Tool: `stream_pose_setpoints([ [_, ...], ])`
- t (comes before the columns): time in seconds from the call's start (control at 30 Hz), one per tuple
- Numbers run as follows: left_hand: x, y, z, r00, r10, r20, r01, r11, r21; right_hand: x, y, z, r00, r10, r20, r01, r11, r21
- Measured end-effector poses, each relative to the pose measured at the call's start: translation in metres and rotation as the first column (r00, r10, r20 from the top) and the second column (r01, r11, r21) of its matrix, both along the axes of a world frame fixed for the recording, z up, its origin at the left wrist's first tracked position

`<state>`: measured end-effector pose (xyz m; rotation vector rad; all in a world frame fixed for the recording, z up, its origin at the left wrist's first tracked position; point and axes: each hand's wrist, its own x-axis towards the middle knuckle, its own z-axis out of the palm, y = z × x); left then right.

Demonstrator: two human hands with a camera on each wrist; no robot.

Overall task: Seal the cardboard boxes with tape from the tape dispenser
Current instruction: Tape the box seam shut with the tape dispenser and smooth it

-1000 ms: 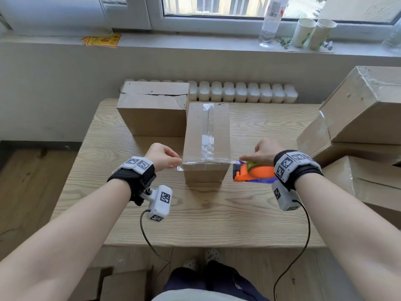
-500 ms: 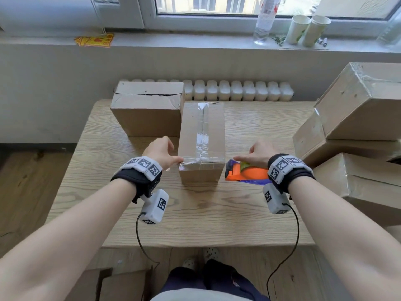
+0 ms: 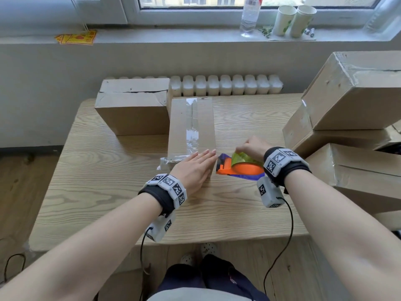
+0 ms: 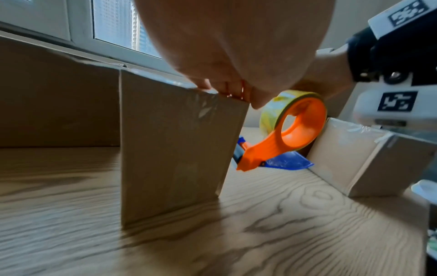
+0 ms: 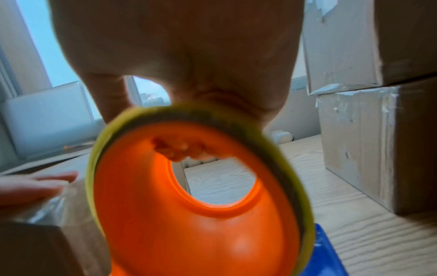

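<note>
A long narrow cardboard box lies mid-table, clear tape running down its top seam and across its near end. My left hand lies flat with straight fingers on the box's near top edge, pressing the tape; a loose tape end sticks out to the left. Just right of the box, my right hand grips the orange and blue tape dispenser by its yellow-rimmed roll, fingers curled through the hub. The dispenser rests against the box's right near corner.
A wider box with an open top seam stands at the back left, touching the narrow box. Several taped boxes are stacked along the right edge. A radiator runs behind the table. Bottle and paper cups sit on the sill.
My left hand has moved from the box's left near corner onto its near top edge and now lies flat. The right hand has lifted the dispenser's roll slightly beside the box.
</note>
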<state>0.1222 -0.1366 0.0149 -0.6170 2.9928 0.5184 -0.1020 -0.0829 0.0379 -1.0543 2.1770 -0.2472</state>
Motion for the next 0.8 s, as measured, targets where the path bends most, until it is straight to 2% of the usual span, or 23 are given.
stream_pose_setpoints([
  [0.07, 0.001, 0.0, -0.003, 1.0, 0.0, -0.026, 0.001, 1.0, 0.014, -0.004, 0.004, -0.004, 0.999, -0.03, 0.045, 0.031, 1.0, -0.006],
  [0.2, 0.001, -0.003, -0.007, 0.998, -0.028, -0.048, 0.028, 1.0, -0.004, -0.011, 0.021, -0.013, 0.996, -0.091, 0.009, 0.091, 0.995, 0.032],
  [0.43, 0.009, -0.016, -0.009, 0.997, -0.069, -0.041, 0.069, 0.998, 0.01, -0.032, 0.056, -0.005, 0.986, -0.159, -0.045, 0.162, 0.985, 0.057],
  [0.6, 0.007, -0.016, -0.007, 0.996, -0.079, -0.033, 0.078, 0.996, -0.038, -0.048, 0.081, -0.006, 0.964, -0.214, 0.157, 0.213, 0.977, 0.022],
  [0.8, -0.004, -0.005, 0.0, 0.997, -0.069, 0.025, 0.072, 0.986, -0.154, -0.049, 0.083, 0.018, 0.938, -0.262, 0.229, 0.291, 0.951, -0.104],
])
